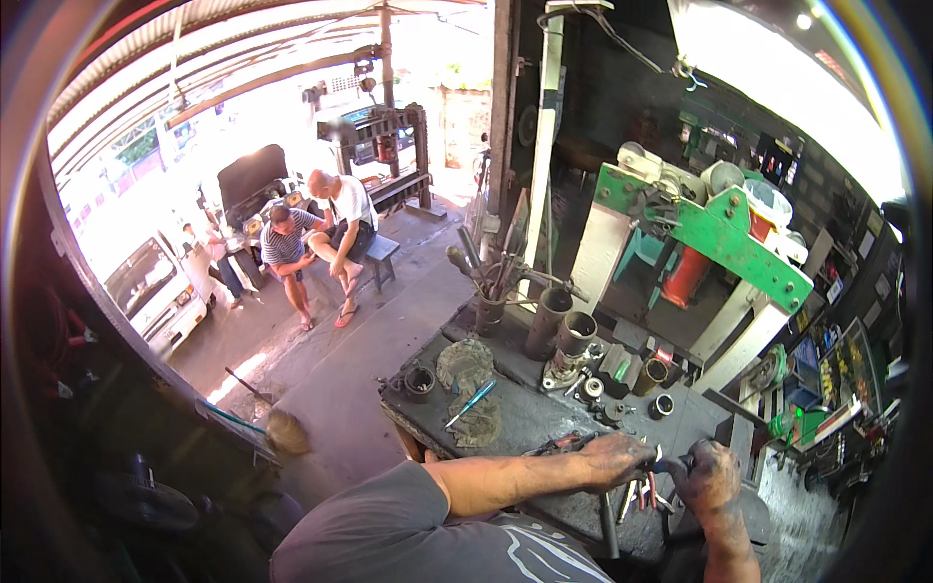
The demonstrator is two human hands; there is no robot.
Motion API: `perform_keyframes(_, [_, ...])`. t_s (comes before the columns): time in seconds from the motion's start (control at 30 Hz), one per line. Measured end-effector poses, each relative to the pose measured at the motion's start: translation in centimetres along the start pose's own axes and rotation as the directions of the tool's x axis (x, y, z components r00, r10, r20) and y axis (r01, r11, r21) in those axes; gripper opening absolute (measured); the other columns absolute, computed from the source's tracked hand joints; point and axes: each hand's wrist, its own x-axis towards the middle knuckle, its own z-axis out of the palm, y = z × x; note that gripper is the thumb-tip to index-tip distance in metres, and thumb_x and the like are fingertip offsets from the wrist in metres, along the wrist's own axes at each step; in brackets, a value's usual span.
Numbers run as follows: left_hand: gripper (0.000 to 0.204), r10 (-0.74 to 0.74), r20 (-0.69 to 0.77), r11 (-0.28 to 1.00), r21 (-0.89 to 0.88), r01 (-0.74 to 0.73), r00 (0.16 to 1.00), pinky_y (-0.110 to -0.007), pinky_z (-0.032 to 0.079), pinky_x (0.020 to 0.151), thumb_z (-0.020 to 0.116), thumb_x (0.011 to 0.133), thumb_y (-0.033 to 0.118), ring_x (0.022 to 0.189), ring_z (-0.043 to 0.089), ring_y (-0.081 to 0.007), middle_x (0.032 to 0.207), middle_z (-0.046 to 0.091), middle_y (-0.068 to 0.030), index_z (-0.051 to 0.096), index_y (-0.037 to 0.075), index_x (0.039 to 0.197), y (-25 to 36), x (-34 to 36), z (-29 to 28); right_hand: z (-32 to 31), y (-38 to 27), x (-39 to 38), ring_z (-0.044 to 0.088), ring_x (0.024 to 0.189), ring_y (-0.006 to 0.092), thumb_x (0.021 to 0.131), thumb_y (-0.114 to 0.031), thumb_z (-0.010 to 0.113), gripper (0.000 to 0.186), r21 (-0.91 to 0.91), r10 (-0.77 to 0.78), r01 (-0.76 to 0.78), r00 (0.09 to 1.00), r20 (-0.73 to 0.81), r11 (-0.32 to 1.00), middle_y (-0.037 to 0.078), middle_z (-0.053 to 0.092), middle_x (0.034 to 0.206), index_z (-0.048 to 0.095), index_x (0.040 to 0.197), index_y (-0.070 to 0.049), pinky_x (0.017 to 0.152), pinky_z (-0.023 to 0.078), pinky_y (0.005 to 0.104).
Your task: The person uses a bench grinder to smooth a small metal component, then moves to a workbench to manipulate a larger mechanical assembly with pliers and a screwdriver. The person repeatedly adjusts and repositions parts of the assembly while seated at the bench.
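My left hand (617,461) reaches across the bench, its blackened fingers closed near a small pale piece by the fingertips. What it grips is too small to name. Close beside it, my right hand (711,476) is curled around a dark object, mostly hidden by the fingers, with a bluish part showing between the hands. Below them on the workbench (554,428) lie pliers (645,493) with red handles. A blue pen-like tool (472,402) rests on a dirty rag at the left of the bench.
Tall metal cylinders (551,321), a can of tools (489,313) and bearing-like parts (592,389) stand along the bench's far side. Beyond rises a green press frame (705,233). Two people (326,238) sit outside at the left; a broom (286,431) leans nearer.
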Motion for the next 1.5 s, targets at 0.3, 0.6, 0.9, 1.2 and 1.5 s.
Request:
perform_keyframes(0.3, [0.036,0.015,-0.063,1.000,0.009,-0.014,0.998,-0.053,0.055,0.088,0.067,0.092,0.008,0.105,0.070,-0.0442,0.111,0.072,-0.0201,0.063,0.006,0.128,0.0,0.0,0.0,-0.9,0.8,0.9,0.071,0.077,0.0429,0.079,-0.024,0.091,0.030,0.090,-0.047,0.045,0.999,0.018,0.995,0.017,0.070,0.079,0.073,0.093,-0.005,0.072,0.057,0.0518])
perform_keyframes(0.6, [0.042,0.019,-0.157,0.999,-0.033,-0.024,0.987,-0.053,0.055,0.094,0.073,0.092,0.016,0.111,0.068,-0.0441,0.119,0.072,-0.0187,0.063,0.008,0.132,-0.2,-0.1,0.3,-1.0,0.7,1.4,0.071,0.085,0.0429,0.080,-0.022,0.089,0.030,-0.068,-0.003,0.014,0.987,0.162,0.998,0.017,0.070,0.094,0.074,0.101,-0.007,0.074,0.056,0.0534])
perform_keyframes(0.9, [0.031,0.033,-0.077,0.998,-0.057,-0.037,0.997,-0.054,0.054,0.093,0.069,0.096,0.015,0.112,0.068,-0.0435,0.114,0.072,-0.0179,0.065,0.008,0.126,0.2,0.1,-0.4,0.1,1.2,1.1,0.070,0.086,0.0416,0.080,-0.031,0.092,0.037,-0.039,0.050,-0.049,0.998,0.045,0.998,0.014,0.067,0.080,0.071,0.095,-0.006,0.074,0.054,0.0507])
perform_keyframes(1.2, [0.043,0.007,-0.052,1.000,-0.003,-0.007,0.999,-0.053,0.055,0.091,0.072,0.093,0.015,0.109,0.070,-0.0429,0.111,0.074,-0.0188,0.063,0.010,0.135,0.6,-0.1,-0.6,-0.5,1.2,0.6,0.071,0.090,0.0400,0.081,-0.025,0.090,0.034,0.097,-0.068,0.059,0.993,0.093,0.993,0.013,0.070,0.095,0.074,0.104,-0.005,0.077,0.055,0.0519])
perform_keyframes(1.5, [0.050,0.045,0.053,0.999,-0.031,-0.043,0.998,-0.051,0.052,0.101,0.068,0.092,0.008,0.122,0.067,-0.0412,0.126,0.073,-0.0162,0.060,0.008,0.142,-0.5,0.2,-0.2,-0.8,-0.1,0.7,0.071,0.085,0.0428,0.083,-0.032,0.088,0.035,0.089,-0.068,0.061,0.994,0.082,0.994,0.018,0.070,0.088,0.070,0.096,-0.005,0.076,0.055,0.0525])
